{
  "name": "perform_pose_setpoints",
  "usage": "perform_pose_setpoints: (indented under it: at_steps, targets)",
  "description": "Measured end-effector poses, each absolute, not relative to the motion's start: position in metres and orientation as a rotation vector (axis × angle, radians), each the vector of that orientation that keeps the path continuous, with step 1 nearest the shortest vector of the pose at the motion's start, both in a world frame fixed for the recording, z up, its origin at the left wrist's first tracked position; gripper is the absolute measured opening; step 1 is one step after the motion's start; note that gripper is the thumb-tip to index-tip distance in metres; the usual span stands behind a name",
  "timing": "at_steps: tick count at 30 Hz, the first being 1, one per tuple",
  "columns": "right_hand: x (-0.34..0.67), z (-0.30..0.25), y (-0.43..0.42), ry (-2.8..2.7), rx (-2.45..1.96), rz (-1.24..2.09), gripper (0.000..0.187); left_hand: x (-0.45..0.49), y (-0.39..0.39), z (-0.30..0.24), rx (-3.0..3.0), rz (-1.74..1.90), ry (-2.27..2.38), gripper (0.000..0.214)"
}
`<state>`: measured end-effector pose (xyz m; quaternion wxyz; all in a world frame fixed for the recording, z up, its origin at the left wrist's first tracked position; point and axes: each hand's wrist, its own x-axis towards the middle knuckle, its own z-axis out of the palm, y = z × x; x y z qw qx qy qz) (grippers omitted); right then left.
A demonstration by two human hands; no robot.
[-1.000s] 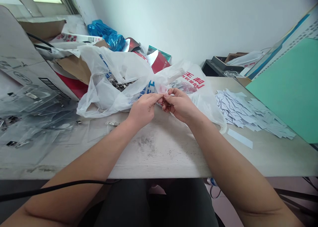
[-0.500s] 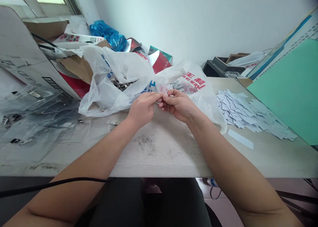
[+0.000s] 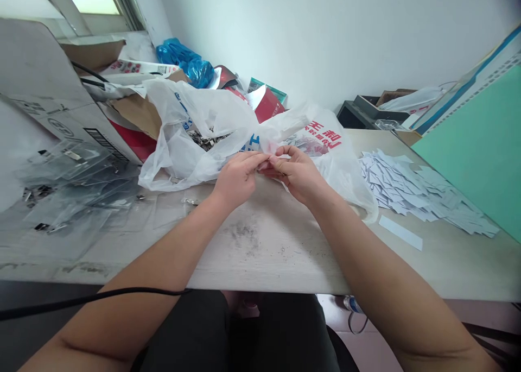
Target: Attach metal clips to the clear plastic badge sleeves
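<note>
Entry: tiny piece (image 3: 269, 165), kind unclear, being held at 12 o'clock in a tight pinch by left hand (image 3: 238, 179) and right hand (image 3: 297, 175); loss into white plastic carrier bag (image 3: 191, 144), among metal clips (image 3: 205, 139), being risked if pinch slackens.
</note>
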<state>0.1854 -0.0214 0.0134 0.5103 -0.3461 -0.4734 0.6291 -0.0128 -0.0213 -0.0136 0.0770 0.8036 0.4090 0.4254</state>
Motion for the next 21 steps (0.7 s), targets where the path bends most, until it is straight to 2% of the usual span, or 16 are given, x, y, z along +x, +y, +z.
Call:
perform_pose_setpoints:
  at_steps: [3, 8, 10, 12, 13, 15, 18, 21]
  targets:
    - [0.191, 0.02, -0.022, -1.24, -0.989, 1.272, 0.069, -0.017, -0.027, -0.007, 2.224, 1.247, 1.282, 0.034]
    - [0.224, 0.024, -0.009, -1.333, -1.154, 0.484, 0.044, -0.081, -0.072, 0.024, 1.791, 1.574, 1.491, 0.028]
    - [0.241, 0.019, 0.005, -1.341, -1.291, 0.269, 0.034, -0.131, -0.095, 0.037, 1.639, 1.783, 1.712, 0.035]
    - [0.254, 0.012, 0.02, -1.401, -1.469, 0.15, 0.021, -0.188, -0.114, 0.047, 1.485, 1.824, 2.06, 0.056]
    - [0.259, 0.008, 0.026, -1.46, -1.555, 0.109, 0.021, -0.216, -0.119, 0.051, 1.445, 1.717, 2.223, 0.058]
    - [0.262, -0.001, 0.035, -1.611, -1.696, 0.066, 0.041, -0.266, -0.121, 0.054, 1.491, 1.472, 2.443, 0.058]
    - [0.26, -0.01, 0.04, -1.795, -1.853, 0.114, 0.067, -0.305, -0.103, 0.053, 1.661, 1.168, 2.581, 0.07]
    - [0.258, -0.012, 0.04, -1.871, -1.896, 0.17, 0.062, -0.293, -0.081, 0.047, 1.925, 1.208, 2.453, 0.08]
